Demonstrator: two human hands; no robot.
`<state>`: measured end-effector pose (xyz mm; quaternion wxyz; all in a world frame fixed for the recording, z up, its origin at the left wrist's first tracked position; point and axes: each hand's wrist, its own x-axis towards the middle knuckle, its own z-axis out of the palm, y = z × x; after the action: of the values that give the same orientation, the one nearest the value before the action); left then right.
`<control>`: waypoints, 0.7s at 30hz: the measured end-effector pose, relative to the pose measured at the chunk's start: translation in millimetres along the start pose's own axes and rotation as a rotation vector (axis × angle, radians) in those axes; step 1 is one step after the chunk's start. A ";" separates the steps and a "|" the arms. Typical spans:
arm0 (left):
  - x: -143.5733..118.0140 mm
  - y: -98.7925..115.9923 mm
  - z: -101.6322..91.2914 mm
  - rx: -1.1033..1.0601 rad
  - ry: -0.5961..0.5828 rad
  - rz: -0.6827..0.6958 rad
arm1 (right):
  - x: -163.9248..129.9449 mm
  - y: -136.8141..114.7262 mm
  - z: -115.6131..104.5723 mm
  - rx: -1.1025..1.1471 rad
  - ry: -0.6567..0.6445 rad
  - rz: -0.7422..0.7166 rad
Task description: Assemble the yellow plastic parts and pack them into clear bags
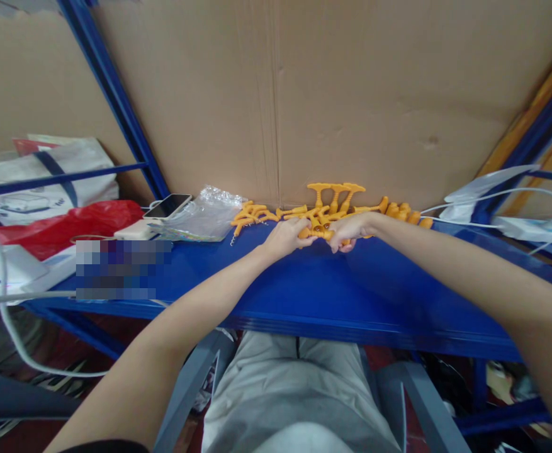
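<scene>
Both my hands reach to the back of a blue shelf (304, 289), against a cardboard wall. My left hand (285, 238) and my right hand (354, 228) are both closed on a small orange plastic part (320, 233) held between them. Behind them lies a heap of similar orange T-shaped parts (335, 196), some standing upright against the cardboard. A smaller cluster of orange parts (250, 216) lies to the left of my left hand.
A clear plastic bag (202, 217), a phone (168, 206) on a white power bank, a red bag (63, 226) and white boxes lie at left. White cables and a white adapter (525, 228) sit at right. Blue rack posts frame the shelf.
</scene>
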<state>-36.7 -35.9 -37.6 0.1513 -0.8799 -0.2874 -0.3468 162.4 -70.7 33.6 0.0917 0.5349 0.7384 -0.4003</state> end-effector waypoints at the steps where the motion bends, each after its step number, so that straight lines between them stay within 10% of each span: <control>1: 0.1 0.1 0.1 0.002 -0.006 -0.002 | 1.4 1.1 0.3 0.011 -0.005 -0.007; 11: 2.5 -3.9 -5.7 -0.072 -0.038 -0.178 | 6.3 3.0 -13.3 0.117 0.174 -0.139; 21: -4.2 -30.0 -41.5 0.134 -0.111 -0.573 | 17.7 -3.7 -33.1 0.173 0.908 -0.162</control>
<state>-79.3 -33.2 -8.9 0.0890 -0.7686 -0.5540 -0.3072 161.6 -35.5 47.4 -0.3170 0.6021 0.7073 -0.1916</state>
